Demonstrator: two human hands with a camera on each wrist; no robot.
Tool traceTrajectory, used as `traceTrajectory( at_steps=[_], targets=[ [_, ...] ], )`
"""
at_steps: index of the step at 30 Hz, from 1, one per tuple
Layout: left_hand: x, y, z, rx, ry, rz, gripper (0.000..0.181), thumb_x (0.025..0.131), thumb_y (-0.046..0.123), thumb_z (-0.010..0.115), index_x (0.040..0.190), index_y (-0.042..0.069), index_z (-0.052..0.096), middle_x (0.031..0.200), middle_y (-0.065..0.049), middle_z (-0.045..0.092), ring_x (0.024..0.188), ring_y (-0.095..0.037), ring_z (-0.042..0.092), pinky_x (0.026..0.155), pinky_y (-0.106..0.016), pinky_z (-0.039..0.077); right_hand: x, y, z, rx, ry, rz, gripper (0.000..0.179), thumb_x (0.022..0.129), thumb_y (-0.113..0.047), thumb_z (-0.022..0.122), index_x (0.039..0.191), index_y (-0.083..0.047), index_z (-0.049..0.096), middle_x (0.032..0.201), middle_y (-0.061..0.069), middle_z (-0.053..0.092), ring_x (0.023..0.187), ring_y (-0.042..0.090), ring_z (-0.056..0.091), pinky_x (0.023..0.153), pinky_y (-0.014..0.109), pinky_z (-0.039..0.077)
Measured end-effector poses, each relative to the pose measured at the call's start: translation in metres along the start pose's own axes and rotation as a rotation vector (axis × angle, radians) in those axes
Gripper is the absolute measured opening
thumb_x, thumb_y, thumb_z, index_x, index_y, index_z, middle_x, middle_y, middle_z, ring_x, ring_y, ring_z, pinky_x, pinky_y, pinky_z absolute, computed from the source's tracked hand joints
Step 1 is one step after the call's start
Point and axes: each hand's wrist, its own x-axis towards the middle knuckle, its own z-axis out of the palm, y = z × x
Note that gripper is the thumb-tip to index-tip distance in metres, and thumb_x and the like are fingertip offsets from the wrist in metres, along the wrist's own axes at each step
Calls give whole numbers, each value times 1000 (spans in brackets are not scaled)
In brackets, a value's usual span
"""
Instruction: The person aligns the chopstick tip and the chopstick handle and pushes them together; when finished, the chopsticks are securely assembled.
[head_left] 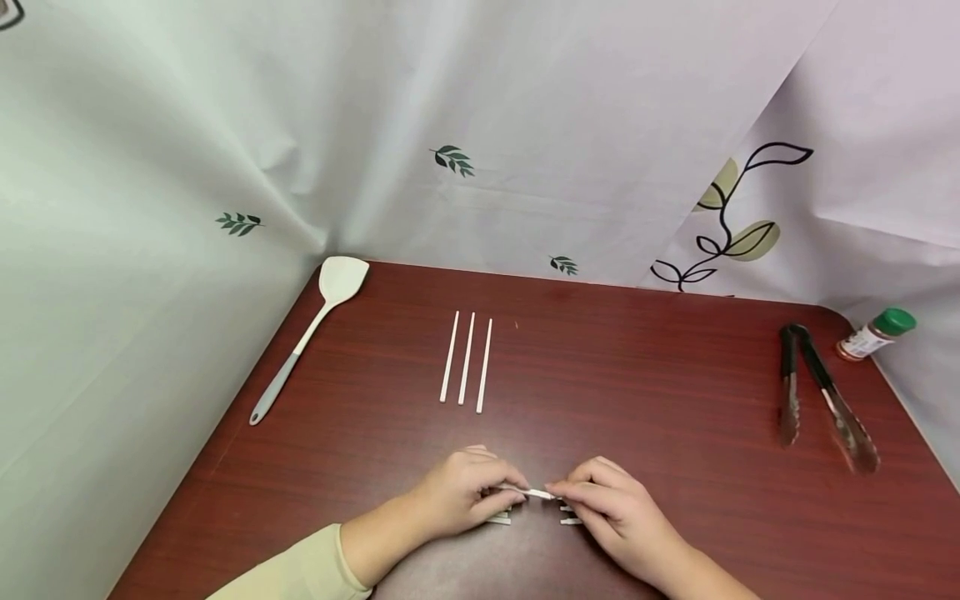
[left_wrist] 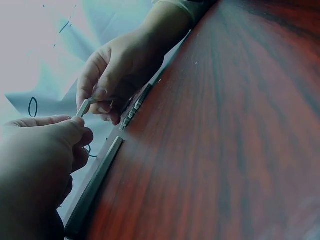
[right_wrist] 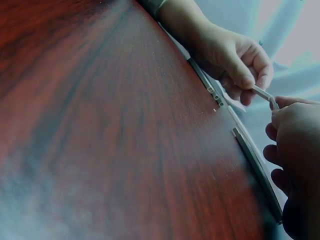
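Nearest, two hands at the front edge of the bench (head_left: 615,375). Left hand (head_left: 457,492) and right hand (head_left: 611,504) meet fingertip to fingertip, each pinching one end of a single short white stick (head_left: 538,494) held just above the wood.

Short white pieces (head_left: 501,518): a few under each hand, lying on the bench; ends only show in the head view, exact count cannot be told. The wrist views, looking low along the bench, show the pinch from either side, with thumb and forefinger of both hands closed on the stick, and longer pale strips lying flat beneath the hands, which the head view hides.

Long white sticks (head_left: 467,360): three, parallel, side by side, mid-bench, well beyond the hands. Head view only.

Spatula (head_left: 311,333): one, pale head, grey handle, far left, lying aslant. Head view only.

Tongs (head_left: 821,396): one pair, dark handles, metal tips, far right.

Spice jar (head_left: 876,333): one, green cap, lying on its side at the far right corner; label print too small to read.

Backdrop: pale sheeting with leaf motifs.
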Motion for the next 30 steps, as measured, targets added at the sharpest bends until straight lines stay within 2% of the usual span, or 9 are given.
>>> traceTrajectory(
  at_steps=[7,13,17,30],
  targets=[
    [1,1,-2,79,-4,49,16,90,12,84,105,15,78,96,10,78,85,0,71,78,-19,53,-1,2,0,-53,31,7,26,110,-20,61,111,-4,81,97,-1,74,86,14,69,80,27,53],
    [3,5,-1,163,-5,67,15,90,14,84,103,15,79,95,10,78,83,-1,72,77,-20,53,-1,1,0,-111,69,14,26,110,-21,62,106,-5,82,93,-3,74,82,13,69,78,30,51],
    [4,9,1,204,1,68,15,88,14,86,102,15,80,94,10,79,83,0,72,76,-21,53,0,-1,0,-120,76,19,25,110,-22,63,106,-7,83,92,-4,73,81,12,67,76,28,51],
    [6,17,7,223,33,83,17,86,11,88,100,15,80,95,8,80,86,0,74,79,-19,55,1,-3,2,-78,65,-3,21,109,-16,63,108,-7,82,92,-3,71,83,11,66,75,22,51]
  ],
)
